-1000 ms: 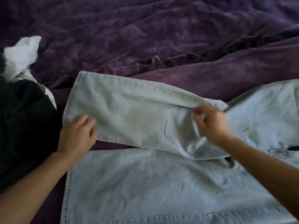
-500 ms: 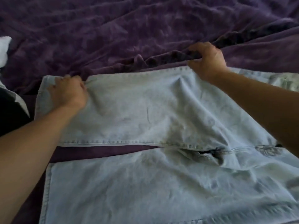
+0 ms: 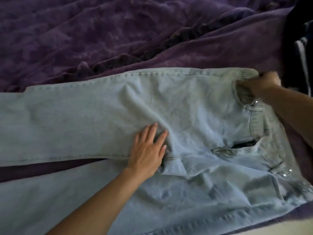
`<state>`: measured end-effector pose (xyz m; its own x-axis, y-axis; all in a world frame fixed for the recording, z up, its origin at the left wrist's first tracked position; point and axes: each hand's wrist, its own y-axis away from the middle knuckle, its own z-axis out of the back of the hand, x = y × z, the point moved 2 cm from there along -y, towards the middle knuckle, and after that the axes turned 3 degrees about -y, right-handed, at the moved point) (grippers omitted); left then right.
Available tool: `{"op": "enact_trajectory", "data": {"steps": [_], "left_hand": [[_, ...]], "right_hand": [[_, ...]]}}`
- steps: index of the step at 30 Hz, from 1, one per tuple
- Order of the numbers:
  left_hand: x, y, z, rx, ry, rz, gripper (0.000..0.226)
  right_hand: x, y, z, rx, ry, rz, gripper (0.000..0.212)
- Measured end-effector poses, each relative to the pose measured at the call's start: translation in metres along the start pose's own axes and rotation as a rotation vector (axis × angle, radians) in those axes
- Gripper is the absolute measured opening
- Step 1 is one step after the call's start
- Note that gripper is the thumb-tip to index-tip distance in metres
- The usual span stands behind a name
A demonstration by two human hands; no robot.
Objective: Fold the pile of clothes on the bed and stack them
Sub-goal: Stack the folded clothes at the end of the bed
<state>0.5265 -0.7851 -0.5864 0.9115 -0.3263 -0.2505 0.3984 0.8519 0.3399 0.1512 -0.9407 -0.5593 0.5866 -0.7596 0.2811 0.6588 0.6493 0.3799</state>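
Note:
A pair of light blue jeans lies spread flat across the purple bedspread, legs running left, waistband at the right. My left hand presses flat with straight fingers on the far leg near the crotch seam. My right hand grips the far corner of the waistband at the right, its fingers curled into the denim. The fly gapes open between the two hands.
A dark garment with white stripes lies at the right edge just beyond my right hand. The bedspread is rumpled into folds behind the jeans. A pale strip shows along the bed's near edge at the bottom right.
The view has swung right toward the waistband. My right hand went from the far leg's upper edge to the waistband corner. My left hand let go of the hem end and now presses flat near the crotch.

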Motion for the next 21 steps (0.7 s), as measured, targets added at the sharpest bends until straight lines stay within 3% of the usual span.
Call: {"op": "enact_trajectory", "data": {"steps": [3, 5, 8, 12, 14, 17, 19, 21], "left_hand": [[-0.017, -0.015, -0.017, 0.05, -0.041, 0.137, 0.056], [-0.014, -0.029, -0.022, 0.095, -0.093, 0.238, 0.059], [-0.017, -0.042, -0.022, 0.159, -0.128, 0.35, 0.06], [-0.05, -0.029, -0.004, -0.143, 0.014, 0.412, 0.048], [-0.079, -0.007, -0.002, -0.247, -0.033, 0.274, 0.048], [-0.114, 0.039, -0.028, -0.13, -0.145, 0.079, 0.048], [-0.125, 0.065, -0.043, -0.051, -0.192, 0.067, 0.052], [-0.131, 0.087, -0.051, -0.042, -0.149, 0.069, 0.05]], "right_hand": [[-0.008, -0.026, 0.031, -0.125, -0.014, 0.249, 0.051], [-0.018, -0.045, 0.048, -0.212, 0.051, 0.304, 0.052], [-0.035, -0.048, 0.051, -0.143, 0.171, 0.335, 0.065], [-0.053, 0.014, 0.033, -0.205, 0.188, 0.871, 0.06], [-0.087, 0.051, 0.014, -0.049, 0.302, 1.009, 0.057], [-0.154, 0.077, -0.008, 0.27, 0.561, 0.861, 0.059], [-0.171, 0.082, -0.007, 0.277, 0.503, 0.753, 0.061], [-0.168, 0.097, 0.003, 0.157, 0.402, 0.791, 0.059]]}}
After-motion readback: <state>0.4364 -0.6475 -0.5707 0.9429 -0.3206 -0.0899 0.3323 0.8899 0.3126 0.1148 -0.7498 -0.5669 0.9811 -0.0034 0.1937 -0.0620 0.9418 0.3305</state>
